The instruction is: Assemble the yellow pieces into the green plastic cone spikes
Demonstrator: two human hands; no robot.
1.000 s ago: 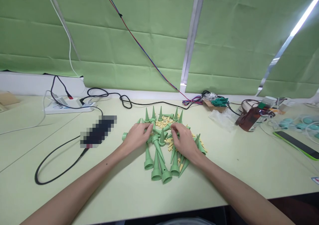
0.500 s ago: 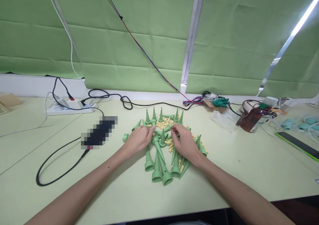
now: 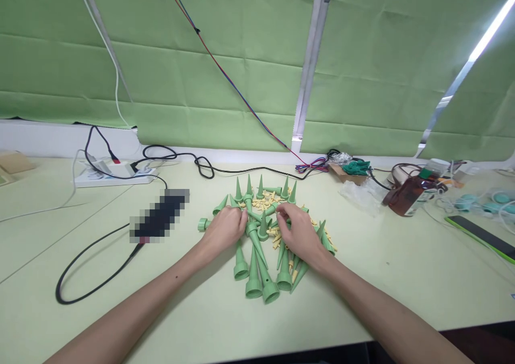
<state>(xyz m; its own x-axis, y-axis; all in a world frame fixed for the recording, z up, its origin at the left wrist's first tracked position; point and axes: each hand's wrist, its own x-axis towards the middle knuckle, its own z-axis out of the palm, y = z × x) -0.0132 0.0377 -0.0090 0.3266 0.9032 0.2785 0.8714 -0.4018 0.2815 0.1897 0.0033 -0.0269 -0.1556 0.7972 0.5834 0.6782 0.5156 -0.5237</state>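
Green plastic cone-shaped spikes with wide collars lie in a pile between my hands, among them a spike lying on others. My left hand is curled closed at the pile's left side; its fingertips are hidden, so what it grips cannot be made out. On the right, my right hand has its thumb and fingers bent together beside a lying green spike; anything in the pinch is too small to tell. Small yellow plastic pieces are scattered behind and between the spikes. Several spikes stand upright, such as a spike between my hands.
A black cable runs to a blurred dark device on the left. Behind it sits a power strip. To the right are a brown bottle, a plastic bag and a green-edged phone.
My left hand has dropped slightly toward me, away from the upright spike its thumb was near. My right hand has hardly moved.
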